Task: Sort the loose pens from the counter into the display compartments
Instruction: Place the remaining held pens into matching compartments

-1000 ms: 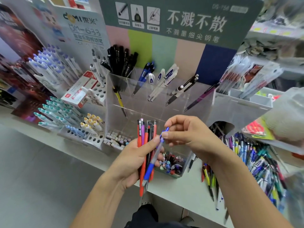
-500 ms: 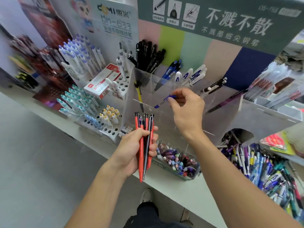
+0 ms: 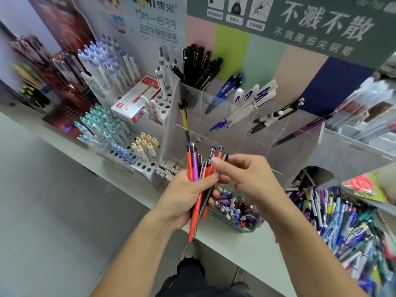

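Observation:
My left hand grips a bundle of pens, mostly red with one purple and some dark ones, upright in front of the clear acrylic display. My right hand has its fingertips on the tops of the dark and red pens in that bundle, pinching one of them. Inside the display's compartments lie a yellow pen, blue pens, white-and-blue pens, black pens and a purple pen. A heap of loose pens covers the counter at the right.
A small clear box of caps and erasers sits on the counter under my hands. Left of the display stand pegged racks of white pens and a red-and-white box. Black pens stand behind.
My right hand left the blue pen in a display compartment and came back down to the bundle in my left hand. The view shifted slightly.

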Motion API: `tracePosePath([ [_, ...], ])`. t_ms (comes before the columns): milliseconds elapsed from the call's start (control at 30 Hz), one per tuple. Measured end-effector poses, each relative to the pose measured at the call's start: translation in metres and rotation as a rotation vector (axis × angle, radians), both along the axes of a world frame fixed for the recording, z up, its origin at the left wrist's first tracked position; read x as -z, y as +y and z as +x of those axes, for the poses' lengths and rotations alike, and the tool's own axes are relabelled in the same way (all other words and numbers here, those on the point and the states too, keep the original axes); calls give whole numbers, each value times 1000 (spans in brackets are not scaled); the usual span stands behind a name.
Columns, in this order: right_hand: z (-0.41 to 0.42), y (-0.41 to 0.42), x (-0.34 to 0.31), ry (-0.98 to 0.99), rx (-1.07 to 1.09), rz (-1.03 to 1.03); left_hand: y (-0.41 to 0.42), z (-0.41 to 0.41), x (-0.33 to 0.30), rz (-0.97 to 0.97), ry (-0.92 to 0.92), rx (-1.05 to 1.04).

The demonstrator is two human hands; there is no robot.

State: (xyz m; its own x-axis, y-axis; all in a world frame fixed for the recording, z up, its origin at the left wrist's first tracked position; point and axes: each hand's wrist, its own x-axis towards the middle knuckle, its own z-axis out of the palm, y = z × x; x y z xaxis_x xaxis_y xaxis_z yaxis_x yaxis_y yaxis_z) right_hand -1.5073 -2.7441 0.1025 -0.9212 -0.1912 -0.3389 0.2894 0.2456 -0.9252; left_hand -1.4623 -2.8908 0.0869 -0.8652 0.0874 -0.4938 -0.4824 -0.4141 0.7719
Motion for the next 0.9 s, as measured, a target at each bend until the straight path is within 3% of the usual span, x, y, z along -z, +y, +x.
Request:
tracePosePath([
  [100,2,8,1,-204,89,-283,13,-2,-2,-32,6,51],
  [200,1,19,4,-247,147,-332,20,-4,-2,-37,1,84],
  [467,0,40,9,-140,76,-185,27,-3,-1,-32,-35,170],
  [633,-7,46,9,-231,-36,-164,29,2,2,52,-90,229],
  [767,-21,51,7,-245,-166,-3,26,8,1,145,-110,344],
  [900,-29,53,-2,-229,-380,139,28,11,7,-59,-64,380],
])
